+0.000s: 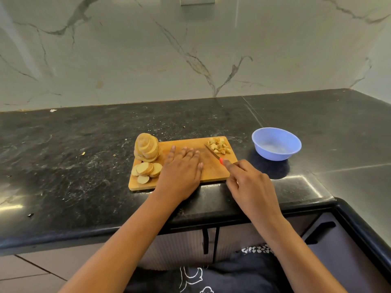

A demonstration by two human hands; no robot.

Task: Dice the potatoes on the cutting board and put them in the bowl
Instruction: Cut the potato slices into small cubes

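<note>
A wooden cutting board (211,168) lies on the black counter. A stack of potato slices (147,147) stands at its far left corner, with a few loose slices (146,169) in front of it. A small heap of diced potato (219,145) sits at the far right corner. My left hand (182,168) rests flat on the board's middle, fingers straight. My right hand (245,178) grips a red-handled knife (213,153) whose blade points at the diced heap. A blue bowl (276,143) stands to the right of the board, with nothing visible in it.
The black stone counter (74,157) runs left and right, with scattered crumbs and a marble wall behind. Its front edge steps toward me at the right, above cabinet doors with dark handles (206,240).
</note>
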